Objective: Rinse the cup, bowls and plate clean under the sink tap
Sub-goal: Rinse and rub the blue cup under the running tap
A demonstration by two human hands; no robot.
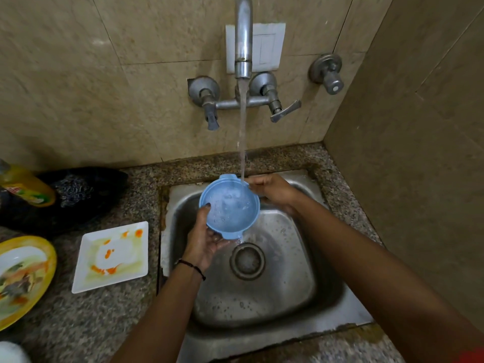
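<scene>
bowl point(229, 205) over sink point(277, 307); plate point(111, 258) left, on counter point(110, 318)

Viewpoint: head-worn camera, above the sink point(301, 297), looking forward and steeply down.
Facing: toward the tiled back wall point(78, 74), with the tap point(243, 38) at top centre.
Proximity: near; both forearms enter from the bottom edge.
Lens: wide-angle, lines bowed toward the edges.
Coverage: basin centre, counter point(78, 323) left, side wall right.
Shared views: single view only.
</scene>
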